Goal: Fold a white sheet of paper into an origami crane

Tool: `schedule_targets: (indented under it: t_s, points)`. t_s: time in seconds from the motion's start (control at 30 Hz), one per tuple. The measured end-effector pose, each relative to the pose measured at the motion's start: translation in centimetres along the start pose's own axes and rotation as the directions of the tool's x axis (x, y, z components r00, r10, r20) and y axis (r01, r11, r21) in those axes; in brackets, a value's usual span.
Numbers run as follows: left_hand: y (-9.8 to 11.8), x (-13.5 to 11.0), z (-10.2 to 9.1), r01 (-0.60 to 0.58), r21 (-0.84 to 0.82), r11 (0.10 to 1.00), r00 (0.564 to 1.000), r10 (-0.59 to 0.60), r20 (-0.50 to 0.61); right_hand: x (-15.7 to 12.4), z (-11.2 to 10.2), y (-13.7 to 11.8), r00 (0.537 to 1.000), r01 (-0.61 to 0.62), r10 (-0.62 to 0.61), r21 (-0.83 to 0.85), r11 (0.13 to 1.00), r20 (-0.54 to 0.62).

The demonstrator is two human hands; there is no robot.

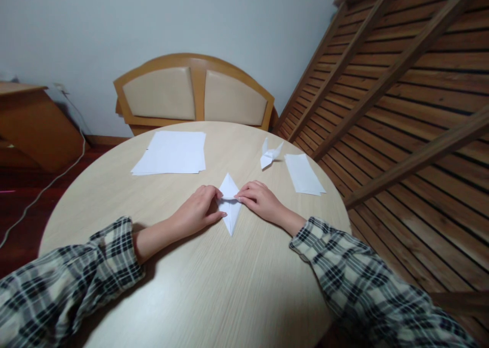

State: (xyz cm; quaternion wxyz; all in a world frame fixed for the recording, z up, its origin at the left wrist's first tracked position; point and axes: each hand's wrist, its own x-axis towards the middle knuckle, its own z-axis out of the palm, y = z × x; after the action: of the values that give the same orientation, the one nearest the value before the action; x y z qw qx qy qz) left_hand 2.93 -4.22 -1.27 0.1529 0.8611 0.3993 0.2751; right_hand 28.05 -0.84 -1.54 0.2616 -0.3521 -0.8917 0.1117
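Note:
A white paper folded into a narrow diamond shape (230, 205) lies flat on the round light-wood table (198, 287), its points toward and away from me. My left hand (199, 210) rests on the table at its left side, fingers curled and pinching the paper's middle. My right hand (259, 199) comes in from the right, fingertips pressed together on the same middle fold. Both sleeves are checked.
A stack of white sheets (172, 152) lies at the far left of the table. A finished folded paper figure (270, 154) and a smaller paper strip pile (304, 174) sit far right. A padded wooden chair (194, 93) stands behind; slatted wooden frame (401, 83) leans at right.

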Motion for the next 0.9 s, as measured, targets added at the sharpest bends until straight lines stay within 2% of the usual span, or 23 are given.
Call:
schedule_targets:
  t_s: [0.27,0.43,0.67,0.9]
  points:
    - [0.0,0.3,-0.5,-0.051,0.017,0.999,0.997,0.050,0.061,0.7,0.9,-0.6,0.990,-0.106,0.100,-0.052,0.993,-0.104]
    - [-0.6,0.3,-0.2,-0.064,0.036,0.997,0.995,0.061,0.082,0.8,1.0,-0.9,0.967,-0.191,0.195,0.039,0.981,-0.166]
    - [-0.8,0.1,0.2,-0.120,0.117,0.986,0.990,0.111,0.084,0.4,1.1,-0.6,0.992,-0.087,0.079,-0.085,0.993,-0.096]
    - [-0.3,0.3,-0.3,-0.166,0.150,0.975,0.983,0.153,0.099,0.5,0.5,-1.9,0.995,-0.014,0.011,-0.037,0.999,-0.100]
